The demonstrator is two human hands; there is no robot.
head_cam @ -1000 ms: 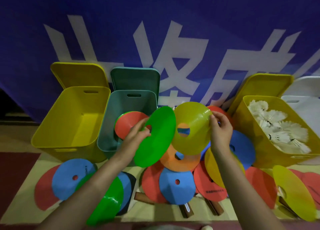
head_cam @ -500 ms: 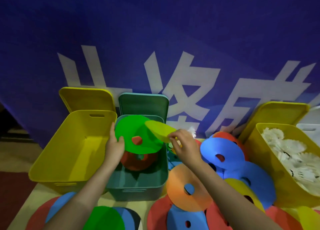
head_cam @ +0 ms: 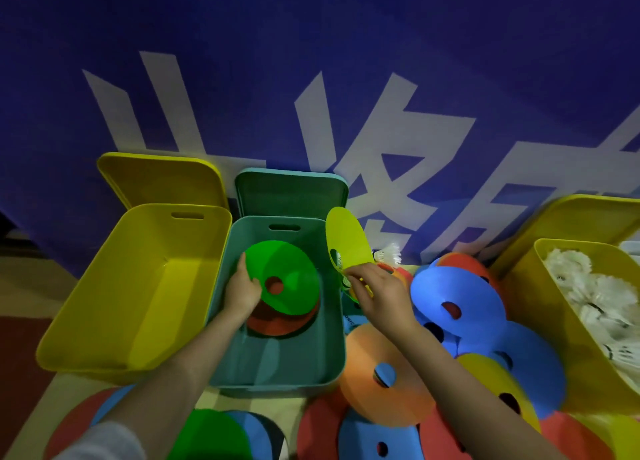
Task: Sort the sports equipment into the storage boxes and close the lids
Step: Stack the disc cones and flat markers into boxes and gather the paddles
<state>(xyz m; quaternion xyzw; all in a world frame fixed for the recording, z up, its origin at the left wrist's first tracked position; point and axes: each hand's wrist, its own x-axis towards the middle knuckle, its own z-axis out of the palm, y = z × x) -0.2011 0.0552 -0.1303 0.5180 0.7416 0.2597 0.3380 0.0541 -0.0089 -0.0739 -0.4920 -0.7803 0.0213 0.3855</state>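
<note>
Floor (head_cam: 20,286): tan, w/ dark red patch at left. On it: yellow box (head_cam: 114,307) left of the hands, teal box (head_cam: 273,362) under them, 2nd yellow box (head_cam: 554,338) right of them. Flat disc cones (head_cam: 460,307) overlap on the floor beneath the right wrist.

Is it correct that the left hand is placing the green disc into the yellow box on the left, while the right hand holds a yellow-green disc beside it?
Not quite. In the head view the left hand sets the green disc into the teal box, on top of a red disc. It does not go into the yellow box. The rest is right: the right hand holds the yellow-green disc.
</note>
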